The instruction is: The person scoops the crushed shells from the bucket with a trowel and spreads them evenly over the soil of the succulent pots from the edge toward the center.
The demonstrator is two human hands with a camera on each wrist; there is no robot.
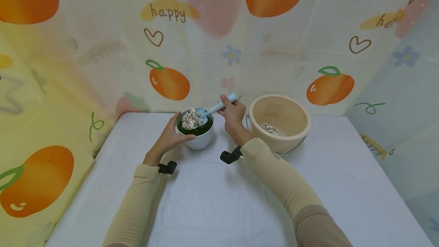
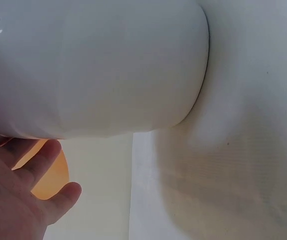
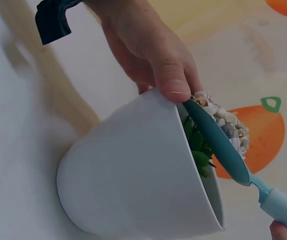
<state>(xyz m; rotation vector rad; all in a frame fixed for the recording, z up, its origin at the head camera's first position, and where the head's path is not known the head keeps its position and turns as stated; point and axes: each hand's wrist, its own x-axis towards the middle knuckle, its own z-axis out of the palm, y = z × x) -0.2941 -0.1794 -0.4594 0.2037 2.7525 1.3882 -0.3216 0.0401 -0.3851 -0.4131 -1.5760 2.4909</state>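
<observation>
A small white flowerpot [image 1: 199, 141] stands on the table, with green leaves [image 3: 199, 150] inside its rim. My left hand [image 1: 170, 137] holds the pot from the left, thumb at the near side of the rim and fingers round the far side. In my right hand [image 1: 234, 116] is the handle of a light blue garden trowel [image 1: 217, 107]. The trowel's blade lies across the pot's mouth, heaped with small pale and grey pebbles [image 1: 191, 119]. The right wrist view shows the blade [image 3: 222, 150] close to the left thumb; whether they touch, I cannot tell.
A larger beige pot [image 1: 297, 137] stands just right of my right hand, with some pebbles [image 1: 271, 129] at its bottom. White cloth covers the table [image 1: 205, 209]. A printed curtain [image 1: 212, 60] hangs directly behind the table's far edge.
</observation>
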